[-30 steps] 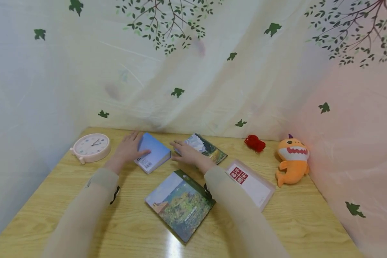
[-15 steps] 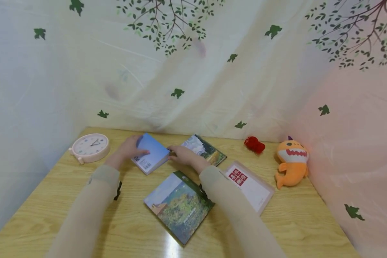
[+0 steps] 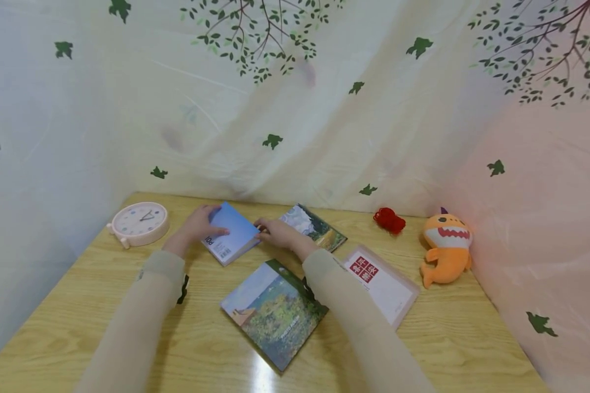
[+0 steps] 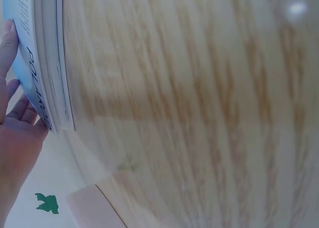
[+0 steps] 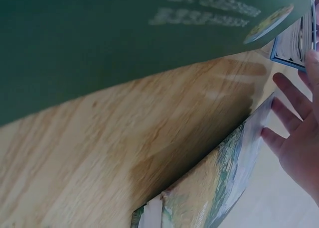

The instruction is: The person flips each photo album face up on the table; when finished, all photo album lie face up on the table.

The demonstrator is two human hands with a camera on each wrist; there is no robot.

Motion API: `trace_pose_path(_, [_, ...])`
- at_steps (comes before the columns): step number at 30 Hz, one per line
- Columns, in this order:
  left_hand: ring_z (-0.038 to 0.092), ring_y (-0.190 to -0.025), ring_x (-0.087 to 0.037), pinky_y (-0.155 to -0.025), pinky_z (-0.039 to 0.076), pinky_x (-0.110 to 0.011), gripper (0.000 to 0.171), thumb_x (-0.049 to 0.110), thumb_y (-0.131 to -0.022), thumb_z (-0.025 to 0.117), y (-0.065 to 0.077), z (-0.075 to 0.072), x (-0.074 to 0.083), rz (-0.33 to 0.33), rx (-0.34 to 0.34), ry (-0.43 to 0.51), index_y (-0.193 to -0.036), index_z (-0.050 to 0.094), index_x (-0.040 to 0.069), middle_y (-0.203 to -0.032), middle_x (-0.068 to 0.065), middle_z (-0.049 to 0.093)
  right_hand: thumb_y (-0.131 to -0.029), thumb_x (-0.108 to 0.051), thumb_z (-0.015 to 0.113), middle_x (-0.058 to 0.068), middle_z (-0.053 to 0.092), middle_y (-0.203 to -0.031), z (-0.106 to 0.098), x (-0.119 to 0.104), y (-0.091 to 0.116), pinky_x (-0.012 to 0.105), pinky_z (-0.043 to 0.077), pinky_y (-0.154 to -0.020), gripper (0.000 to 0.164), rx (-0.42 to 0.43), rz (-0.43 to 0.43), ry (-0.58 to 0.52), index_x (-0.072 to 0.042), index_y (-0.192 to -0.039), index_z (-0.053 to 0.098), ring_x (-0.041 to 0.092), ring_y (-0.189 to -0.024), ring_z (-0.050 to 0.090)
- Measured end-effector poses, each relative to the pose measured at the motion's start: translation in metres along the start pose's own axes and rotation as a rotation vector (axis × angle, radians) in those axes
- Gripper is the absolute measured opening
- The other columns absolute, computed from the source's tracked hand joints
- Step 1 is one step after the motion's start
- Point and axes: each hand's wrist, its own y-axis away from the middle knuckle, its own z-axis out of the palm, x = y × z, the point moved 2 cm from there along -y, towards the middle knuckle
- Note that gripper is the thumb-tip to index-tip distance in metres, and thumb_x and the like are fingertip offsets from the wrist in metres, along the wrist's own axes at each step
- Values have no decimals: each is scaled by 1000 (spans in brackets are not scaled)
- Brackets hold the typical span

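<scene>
A thick blue photo album (image 3: 233, 229) lies at the back of the table, its stack of pages showing along the edge. My left hand (image 3: 200, 226) grips its left side, thumb on the cover and fingers round the far edge. In the left wrist view, lettering starting "POLARO" runs along the album (image 4: 31, 68) next to the fingers. My right hand (image 3: 279, 234) pinches the album's right corner between thumb and index finger. The other right fingers (image 5: 286, 116) stand spread beside a landscape-painted album (image 3: 319, 229), which the hand partly covers in the head view.
A larger photo album (image 3: 275, 316) with a garden picture lies in front, close to the right wrist. Under the right forearm is a white-and-pink booklet (image 3: 388, 289) with red characters. A pink clock (image 3: 140, 224), red yarn (image 3: 389, 220) and an orange shark plush (image 3: 446, 248) stand around.
My right hand has come left and down from over the painted album to the blue album's corner. My left fingers have curled round the blue album's edge, and it has shifted slightly.
</scene>
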Motion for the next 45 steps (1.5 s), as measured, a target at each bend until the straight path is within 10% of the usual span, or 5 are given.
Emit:
trace_pose_path(21, [27, -134, -45, -110, 22, -56, 90, 33, -75, 80, -4, -7, 6, 51, 37, 36, -146, 32, 4, -146, -29, 29, -98, -33, 48, 11, 56, -132, -7, 1, 8, 35, 46, -96, 41, 13, 13, -170, -18, -136, 43, 22, -122, 53])
trace_pose_path(30, [37, -128, -42, -106, 32, -54, 86, 27, -77, 79, -3, -10, 11, 70, 99, 155, -146, 32, 6, -143, -26, 35, -99, -27, 48, 11, 49, -136, -14, -1, 16, 37, 45, -99, 37, 33, 11, -419, -18, -133, 41, 23, -127, 48])
trace_pose_path(45, [49, -114, -37, -97, 41, -50, 77, 23, -77, 79, 3, -25, 26, 131, 209, 104, -141, 41, 1, -122, -23, 54, -97, -26, 52, 9, 53, -131, -28, -9, 35, 34, 46, -96, 37, 100, -67, -384, -17, -132, 45, 21, -119, 54])
